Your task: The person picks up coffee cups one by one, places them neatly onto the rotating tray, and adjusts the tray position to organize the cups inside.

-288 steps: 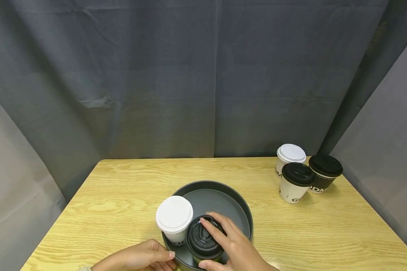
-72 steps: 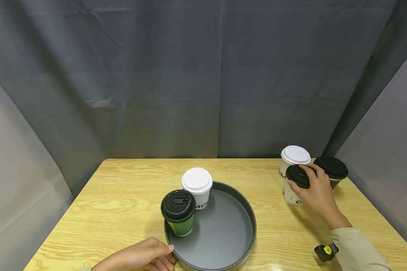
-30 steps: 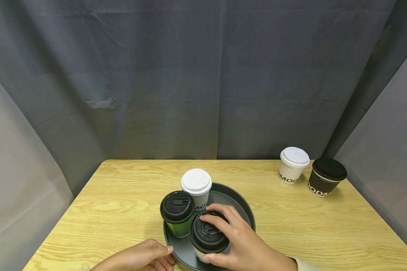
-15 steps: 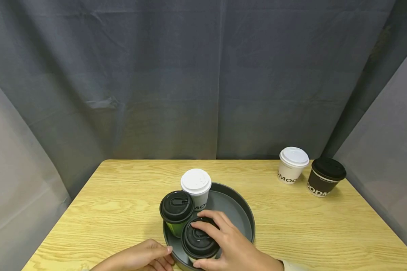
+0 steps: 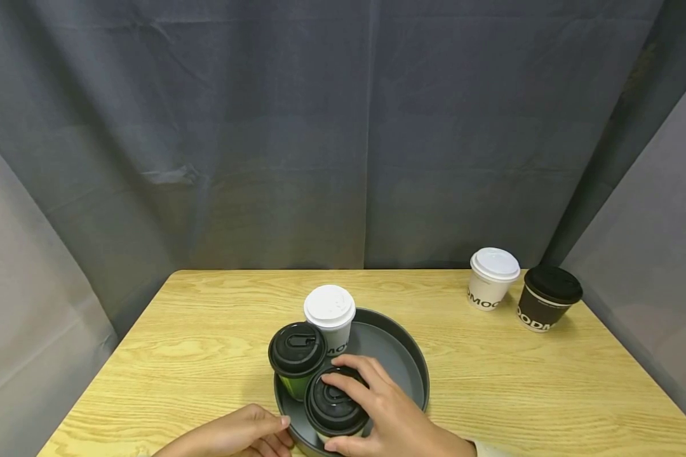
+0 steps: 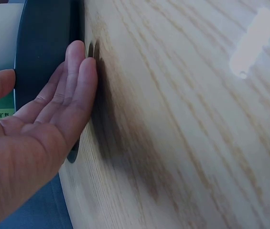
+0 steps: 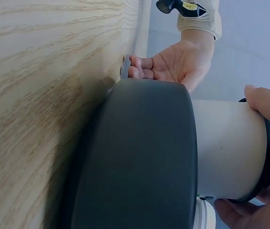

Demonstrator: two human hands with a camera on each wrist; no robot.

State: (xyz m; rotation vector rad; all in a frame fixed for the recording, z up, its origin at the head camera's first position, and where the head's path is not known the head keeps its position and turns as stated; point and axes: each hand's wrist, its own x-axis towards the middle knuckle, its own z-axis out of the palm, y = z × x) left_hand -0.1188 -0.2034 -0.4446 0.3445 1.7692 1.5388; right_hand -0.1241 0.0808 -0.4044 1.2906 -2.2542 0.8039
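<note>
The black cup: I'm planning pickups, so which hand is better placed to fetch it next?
Probably the right hand: nearer the black cup, though its grip must first leave the black-lidded white cup. The left hand, farther away, touches the tray.

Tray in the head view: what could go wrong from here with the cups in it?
The right hand grips the front cup around its black lid, so the lid might pop off if that hand lifts.

The front cup stands close to the green cup, so a nudge could knock that into the white-lidded cup behind it.

The left hand touches the tray at one side only, so a hard push might turn it.
</note>
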